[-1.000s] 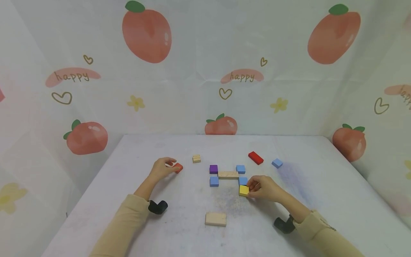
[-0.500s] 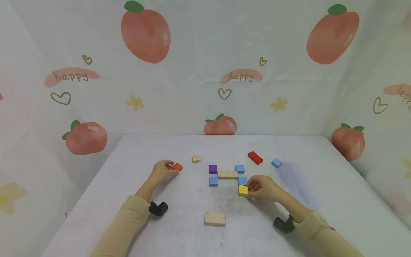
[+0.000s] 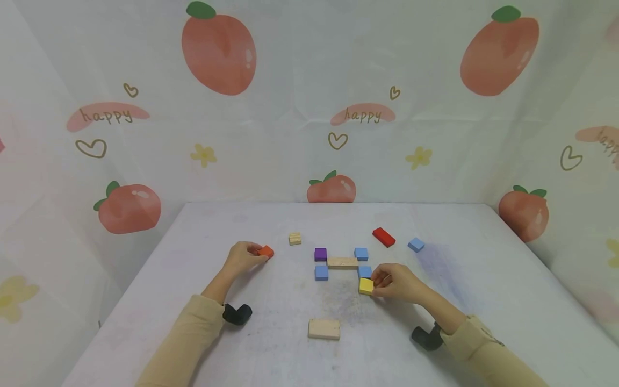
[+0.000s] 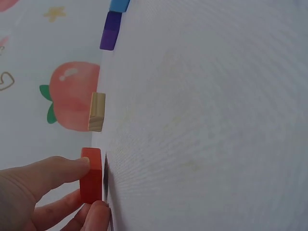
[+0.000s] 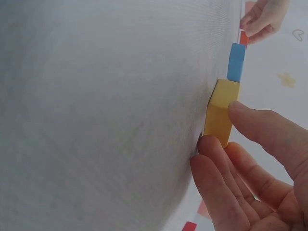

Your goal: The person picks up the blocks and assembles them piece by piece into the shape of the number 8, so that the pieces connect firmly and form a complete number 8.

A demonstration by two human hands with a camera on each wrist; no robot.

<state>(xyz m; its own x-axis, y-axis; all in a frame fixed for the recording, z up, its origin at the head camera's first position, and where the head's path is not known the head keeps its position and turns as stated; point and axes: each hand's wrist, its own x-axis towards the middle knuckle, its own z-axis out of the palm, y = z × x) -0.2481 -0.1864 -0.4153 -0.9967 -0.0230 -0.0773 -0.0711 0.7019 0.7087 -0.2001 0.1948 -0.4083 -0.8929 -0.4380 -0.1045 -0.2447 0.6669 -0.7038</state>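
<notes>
At the left of the table, my left hand pinches an orange-red block between thumb and fingers. The left wrist view shows that block just off the surface, with a shadow beside it. My right hand holds a yellow block at its right side. In the right wrist view, the thumb lies on one face of the yellow block and the fingers are at its end. The yellow block sits against the near side of a blue block.
A plain wooden bar lies amid a purple block and blue blocks, including one blue block. Around them lie a ridged wooden block, a red bar, a loose blue block and a nearer wooden plank.
My left fingers have drawn in around the orange-red block, and the left hand has lowered slightly. My right hand and the yellow block have stayed in place.
</notes>
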